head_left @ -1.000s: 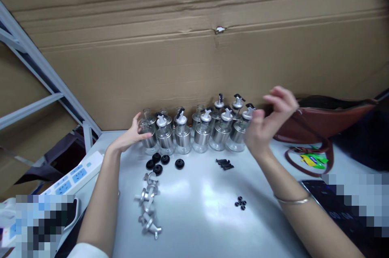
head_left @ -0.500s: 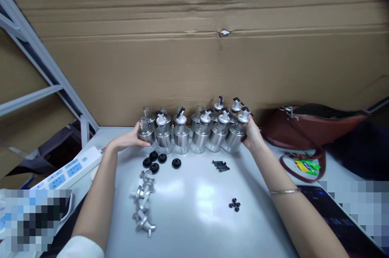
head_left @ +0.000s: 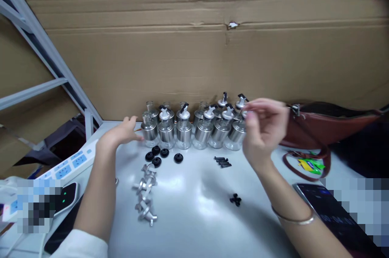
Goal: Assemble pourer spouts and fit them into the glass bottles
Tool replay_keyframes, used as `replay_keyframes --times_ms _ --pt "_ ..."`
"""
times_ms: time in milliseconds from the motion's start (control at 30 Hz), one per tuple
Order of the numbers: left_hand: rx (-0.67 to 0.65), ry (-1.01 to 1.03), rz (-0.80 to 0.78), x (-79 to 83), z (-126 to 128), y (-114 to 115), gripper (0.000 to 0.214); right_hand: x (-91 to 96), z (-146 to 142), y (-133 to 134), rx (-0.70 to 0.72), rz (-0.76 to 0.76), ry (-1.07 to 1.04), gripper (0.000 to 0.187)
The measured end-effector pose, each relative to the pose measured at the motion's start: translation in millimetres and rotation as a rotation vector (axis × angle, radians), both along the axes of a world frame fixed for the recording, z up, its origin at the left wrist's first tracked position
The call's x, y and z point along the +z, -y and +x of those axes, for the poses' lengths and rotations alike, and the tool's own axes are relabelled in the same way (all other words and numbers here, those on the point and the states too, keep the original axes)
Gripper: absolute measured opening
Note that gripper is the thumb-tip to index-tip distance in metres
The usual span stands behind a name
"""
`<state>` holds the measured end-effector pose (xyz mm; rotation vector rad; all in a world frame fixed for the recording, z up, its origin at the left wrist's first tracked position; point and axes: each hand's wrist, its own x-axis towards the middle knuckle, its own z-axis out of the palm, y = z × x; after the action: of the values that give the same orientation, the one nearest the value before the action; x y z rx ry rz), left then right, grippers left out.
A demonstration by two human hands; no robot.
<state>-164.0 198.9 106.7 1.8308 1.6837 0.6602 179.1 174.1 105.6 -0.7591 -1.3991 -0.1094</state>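
Two rows of glass bottles with metal bands stand by the cardboard. My left hand is beside the leftmost front bottle, fingers spread and apart from it; that bottle has no spout. My right hand is raised before the rightmost front bottle, partly covering its pourer top. Its fingers are loosely bent and blurred, with a gap to the thumb and nothing visible between them. Nearer me lie black round stoppers, silver spouts, slim black pieces and small black caps.
A cardboard wall rises behind the bottles. On the left are a power strip and a metal frame. A brown bag, its strap, a green-yellow packet and a phone lie on the right.
Both hands have let go of the end bottles. My left hand has moved off to the left; my right hand has risen toward me. The view has shifted slightly.
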Motion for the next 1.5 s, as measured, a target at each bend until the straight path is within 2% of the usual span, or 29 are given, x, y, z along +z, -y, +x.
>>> replay_keyframes --times_ms 67,167,267,300,400,467,567,667,767,833,867,1000,1100,1200,1367,1500 --pt "0.062 -0.112 -0.013 15.0 4.8 17.0 0.060 -4.7 -22.6 17.7 0.190 -0.117 0.275 0.007" --pt "0.051 -0.209 -0.031 32.2 19.2 38.5 0.055 -25.7 -62.5 48.3 0.463 -0.265 0.674 0.017" --pt "0.030 -0.278 -0.043 39.1 35.0 47.6 0.055 -53.0 -99.8 79.5 0.540 -0.461 0.966 0.048" --pt "0.024 -0.298 -0.049 39.4 39.1 48.2 0.054 -60.9 -109.6 88.2 0.523 -0.562 1.048 0.050" --pt "0.002 -0.346 -0.077 37.8 46.9 46.7 0.050 -76.4 -128.2 105.8 0.511 -0.702 1.135 0.050" --pt "-0.018 -0.366 -0.082 37.5 48.7 46.2 0.043 -80.5 -131.7 110.7 0.525 -0.753 1.150 0.040" --pt "-0.050 -0.370 -0.038 41.1 53.0 50.5 0.029 -80.4 -126.0 110.5 0.547 -0.812 1.116 0.020" --pt "-0.118 -0.322 0.066 41.4 71.0 62.0 0.017 -75.3 -109.3 103.0 0.528 -0.890 1.002 0.015" --pt "-0.254 -0.211 0.201 21.8 104.8 76.8 0.018 -68.6 -83.3 89.6 0.524 -0.962 0.825 0.012" --pt "-0.452 -0.011 0.363 -4.0 127.4 85.6 0.017 -65.2 -62.9 79.1 0.551 -0.997 0.705 0.011" --pt "-0.482 0.038 0.411 -18.9 136.4 89.2 0.015 -64.2 -52.5 73.9 0.562 -1.008 0.646 0.010" --pt "-0.450 0.142 0.459 -74.3 151.6 95.8 0.023 -65.2 -16.7 56.3 0.593 -1.005 0.432 0.003" --pt "-0.462 0.204 0.485 -99.6 148.5 93.7 0.028 -71.1 -1.5 49.2 0.635 -1.000 0.315 0.013" --pt "-0.494 0.255 0.492 -111.9 144.7 91.7 0.030 -76.7 4.7 48.9 0.647 -0.983 0.243 0.020" --pt "-0.545 0.345 0.445 -119.3 147.2 101.7 0.033 -76.5 9.2 55.5 0.617 -0.955 0.199 0.014" --pt "-0.434 0.459 0.370 -121.7 151.7 114.6 0.034 -74.0 10.5 58.1 0.644 -0.928 0.207 0.015"
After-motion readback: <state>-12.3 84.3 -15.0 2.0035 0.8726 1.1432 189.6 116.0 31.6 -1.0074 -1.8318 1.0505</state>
